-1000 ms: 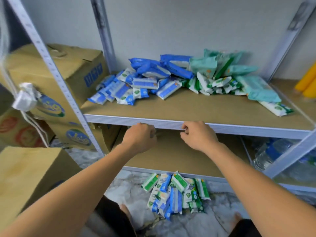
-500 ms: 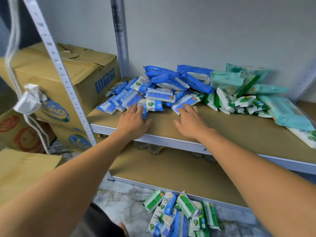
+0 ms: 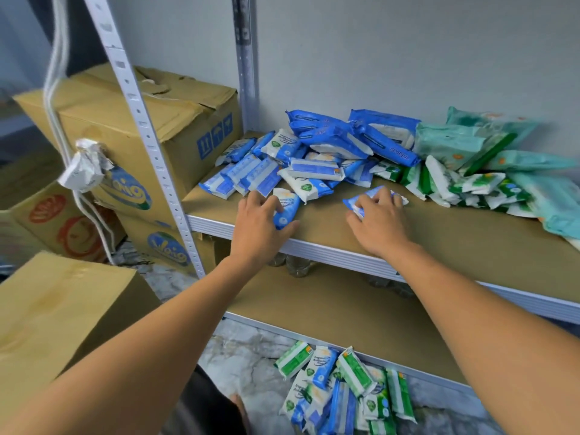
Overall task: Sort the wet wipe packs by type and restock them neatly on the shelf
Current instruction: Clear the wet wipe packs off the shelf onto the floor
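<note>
Two things dominate — the shelf (image 3: 455,246) across mid-frame and its jumbled wet wipe packs (image 3: 329,155) at upper centre — where left hand (image 3: 260,227) grips a small blue pack (image 3: 287,211) and right hand (image 3: 376,227) clutches a second blue pack (image 3: 353,204), likely separating one type.

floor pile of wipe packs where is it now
Head view, bottom centre: the floor pile lies on the marble floor just before the lower shelf's front edge, right of the nearest cardboard box.
</note>
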The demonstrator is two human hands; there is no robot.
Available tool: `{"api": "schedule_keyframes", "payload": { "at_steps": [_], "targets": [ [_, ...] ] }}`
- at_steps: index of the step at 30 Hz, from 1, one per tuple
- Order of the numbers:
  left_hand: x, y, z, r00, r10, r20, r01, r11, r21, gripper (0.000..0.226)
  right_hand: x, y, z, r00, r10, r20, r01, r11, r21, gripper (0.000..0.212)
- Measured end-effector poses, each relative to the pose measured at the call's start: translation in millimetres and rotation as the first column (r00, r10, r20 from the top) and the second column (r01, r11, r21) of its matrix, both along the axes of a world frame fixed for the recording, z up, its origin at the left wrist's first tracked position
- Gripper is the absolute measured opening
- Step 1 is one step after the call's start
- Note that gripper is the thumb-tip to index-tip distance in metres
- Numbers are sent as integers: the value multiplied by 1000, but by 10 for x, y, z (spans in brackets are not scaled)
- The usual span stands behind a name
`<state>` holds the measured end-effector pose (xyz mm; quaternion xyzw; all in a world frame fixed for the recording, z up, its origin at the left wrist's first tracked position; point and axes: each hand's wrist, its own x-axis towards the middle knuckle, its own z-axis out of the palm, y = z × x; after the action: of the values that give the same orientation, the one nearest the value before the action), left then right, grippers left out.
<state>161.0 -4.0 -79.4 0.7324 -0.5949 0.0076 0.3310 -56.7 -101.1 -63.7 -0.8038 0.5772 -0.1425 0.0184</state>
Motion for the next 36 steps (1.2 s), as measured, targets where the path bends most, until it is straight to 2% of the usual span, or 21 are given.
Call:
{"api": "schedule_keyframes", "payload": {
  "at_steps": [4, 8, 10, 13, 17, 20, 22, 25, 28, 32, 36],
  "targets": [
    [-122, 133, 53, 992, 45, -115, -43, 999, 22, 30, -142, 167, -24, 994, -87, 70, 92, 993, -76, 40],
    [-308, 346, 58, 973, 86, -216, -72, 995, 73, 39, -311, 322, 30, 987, -160, 3, 159, 979, -125, 41],
    [-412, 476, 26, 967, 88, -240, -72, 995, 74, 44, -392, 418, 39, 981, -189, 52, 193, 976, -99, 40],
    [-545, 658, -83, 963, 56, -264, -47, 998, 40, 47, -497, 653, -6, 962, -234, 144, 245, 967, -70, 50],
    [-762, 890, -323, 962, 17, -273, -21, 1000, -14, 51, -693, 1053, -213, 985, -161, 67, 173, 945, -276, 43],
    [-956, 1049, -578, 964, -32, -264, 31, 999, -6, 53, -812, 1348, -474, 978, -116, 173, 172, 919, -354, 46],
    [-1076, 1141, -792, 965, -65, -255, 75, 997, 32, 53, -883, 1545, -722, 964, -95, 248, 179, 922, -342, 51],
    [-1210, 1238, -1164, 962, -96, -256, 138, 978, 154, 49, -1025, 1789, -1224, 962, -101, 254, 156, 966, -205, 52],
    [-1291, 1280, -1542, 957, -91, -276, 170, 945, 279, 47, -1161, 1933, -1745, 981, -163, 109, 161, 986, 32, 51],
    [-1375, 1270, -1989, 943, -54, -328, 200, 880, 432, 46, -1278, 2024, -2202, 941, -327, -88, 337, 878, 341, 53],
    [-1513, 1142, -2395, 940, -57, -335, 233, 827, 512, 54, -1395, 1950, -2619, 895, -435, -99, 422, 754, 503, 54]
  ]
}}
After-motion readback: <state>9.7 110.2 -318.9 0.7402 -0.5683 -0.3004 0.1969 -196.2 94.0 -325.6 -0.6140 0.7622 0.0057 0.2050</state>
